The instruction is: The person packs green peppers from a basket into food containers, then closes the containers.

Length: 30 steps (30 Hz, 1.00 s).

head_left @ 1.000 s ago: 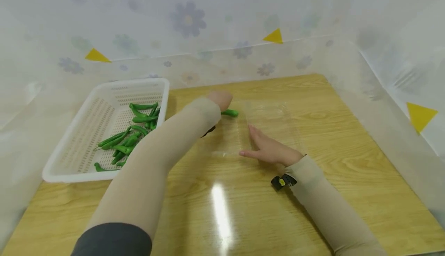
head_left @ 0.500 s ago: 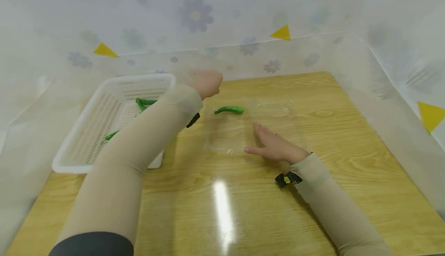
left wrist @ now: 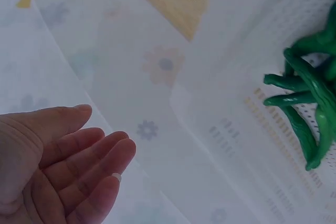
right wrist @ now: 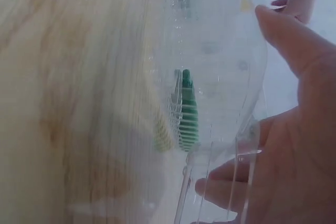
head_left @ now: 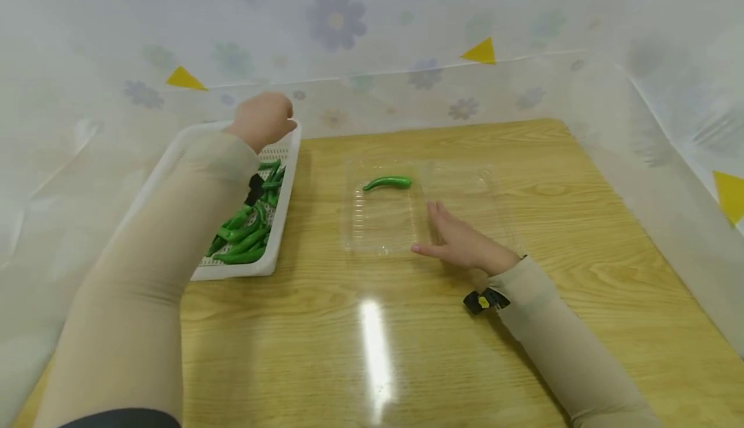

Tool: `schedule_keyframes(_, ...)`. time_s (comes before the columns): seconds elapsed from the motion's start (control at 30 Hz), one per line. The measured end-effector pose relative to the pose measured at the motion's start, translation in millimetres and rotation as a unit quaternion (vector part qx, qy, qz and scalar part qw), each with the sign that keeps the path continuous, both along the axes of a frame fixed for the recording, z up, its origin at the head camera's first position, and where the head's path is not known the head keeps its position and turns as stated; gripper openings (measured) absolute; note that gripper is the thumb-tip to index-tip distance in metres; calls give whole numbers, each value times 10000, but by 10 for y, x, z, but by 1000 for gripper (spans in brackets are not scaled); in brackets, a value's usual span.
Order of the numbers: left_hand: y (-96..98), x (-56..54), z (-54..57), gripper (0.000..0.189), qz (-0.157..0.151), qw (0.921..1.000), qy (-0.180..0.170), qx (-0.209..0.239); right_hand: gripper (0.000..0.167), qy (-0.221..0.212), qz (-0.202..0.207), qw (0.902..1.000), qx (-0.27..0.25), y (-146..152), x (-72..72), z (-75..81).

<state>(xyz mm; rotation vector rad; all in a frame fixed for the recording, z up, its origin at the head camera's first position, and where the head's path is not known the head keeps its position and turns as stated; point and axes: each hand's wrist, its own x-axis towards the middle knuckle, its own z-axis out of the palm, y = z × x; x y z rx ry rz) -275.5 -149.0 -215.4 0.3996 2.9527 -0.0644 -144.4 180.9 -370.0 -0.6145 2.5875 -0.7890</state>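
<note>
My left hand point(head_left: 263, 118) is over the back of a white plastic basket point(head_left: 285, 221) of green chili peppers point(head_left: 247, 237). In the left wrist view its fingers curve loosely with nothing between them, and the peppers point(left wrist: 310, 93) lie off to the right. My right hand point(head_left: 462, 241) rests against the middle of an unfolded clear plastic clamshell box point(head_left: 380, 234), thumb and fingers stretched along its inner edge. One green chili pepper point(head_left: 388, 183) lies in the box's left half, near its back. Through the clear wall that pepper point(right wrist: 188, 111) shows in the right wrist view.
The wooden table point(head_left: 325, 337) extends in front of the box and to its right. Behind stands a pale flowered sheet point(head_left: 383, 105) with yellow triangles. A similar white sheet closes off the right side. Light glares off the table's front part.
My left hand has let go of the pepper in the box's left half and swung left and back over the basket. The right hand stays at the box; the head view has shifted slightly.
</note>
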Motion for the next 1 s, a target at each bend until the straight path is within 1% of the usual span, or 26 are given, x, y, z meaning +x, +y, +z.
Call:
schedule_keyframes(0.1, -229, 38, -11, 35, 364, 9992, -66, 149, 104, 169, -139, 9998, -33, -56, 17, -18)
schedule_keyframes(0.2, -449, 84, -42, 34, 599, 9978, -102, 272, 109, 483, -433, 9979, -30, -166, 45, -48)
schedule_keyframes(0.33, -695, 97, -131, 34, 848, 9956, -113, 395, 114, 877, -839, 9925, 172, -302, 101, -85)
schedule_keyframes(0.47, -842, 67, -242, 39, 1044, 9932, -376, 363, 115, 1000, -1055, 9887, 356, -346, 151, -90)
schedule_keyframes(0.53, -885, 55, -297, 40, 1049, 9925, -542, 326, 115, 969, -1127, 9882, 382, -354, 170, -83)
schedule_keyframes(0.7, -1016, 23, -451, 41, 925, 9917, -881, 174, 113, 977, -1249, 9862, 478, -375, 182, -86)
schedule_keyframes(0.77, -1050, 17, -524, 41, 905, 9912, -958, 136, 112, 973, -1263, 9860, 494, -378, 181, -88)
schedule_keyframes(0.83, -1054, 25, -586, 38, 864, 9907, -1032, 190, 111, 914, -1237, 9869, 483, -371, 184, -79)
schedule_keyframes(0.9, -1038, 36, -642, 35, 753, 9904, -1126, 289, 111, 827, -1213, 9881, 456, -361, 188, -64)
schedule_keyframes(1.0, -1016, 44, -705, 36, 453, 9895, -1307, 415, 111, 734, -1144, 9898, 436, -350, 196, -38)
